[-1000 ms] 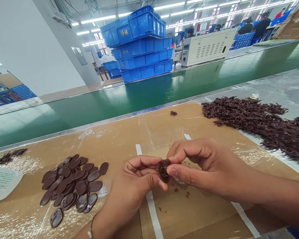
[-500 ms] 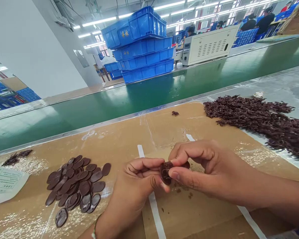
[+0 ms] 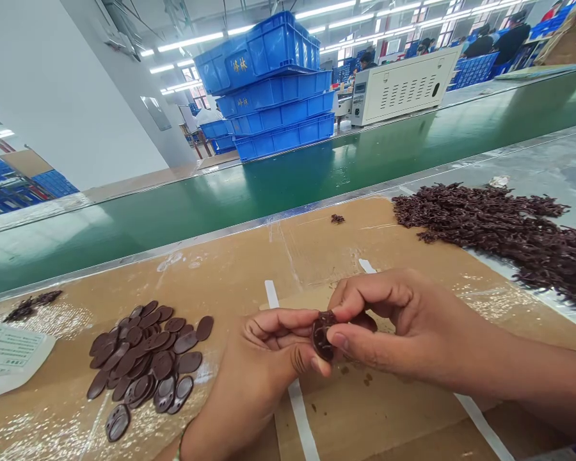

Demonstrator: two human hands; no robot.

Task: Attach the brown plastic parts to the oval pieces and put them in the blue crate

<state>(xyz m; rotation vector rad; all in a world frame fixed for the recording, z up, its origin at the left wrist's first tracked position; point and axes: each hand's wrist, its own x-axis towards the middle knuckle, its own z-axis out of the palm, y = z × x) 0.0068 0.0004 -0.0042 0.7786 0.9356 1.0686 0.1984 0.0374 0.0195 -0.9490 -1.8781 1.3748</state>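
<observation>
Between my two hands, over the brown work surface, is a small dark brown oval piece (image 3: pixel 322 339). My left hand (image 3: pixel 273 352) pinches its left side between thumb and fingers. From the right, the thumb and index finger of my right hand (image 3: pixel 388 320) close on the same piece and cover part of it. Another dark rounded piece (image 3: pixel 366 321) shows behind the right fingers. Left of my hands lies a pile of flat dark brown ovals (image 3: pixel 144 352), some with small holes.
Thin dark brown strands (image 3: pixel 480 224) are heaped at the right. A green conveyor belt (image 3: pixel 182 205) crosses behind the brown surface (image 3: pixel 230 262). Beyond it stand stacked blue crates (image 3: pixel 283 102) and a cream machine (image 3: pixel 403 86). A translucent sheet (image 3: pixel 12 358) lies far left. People sit in the background.
Both hands and the held oval piece have shifted very slightly to the right. The grip of both hands looks about the same.
</observation>
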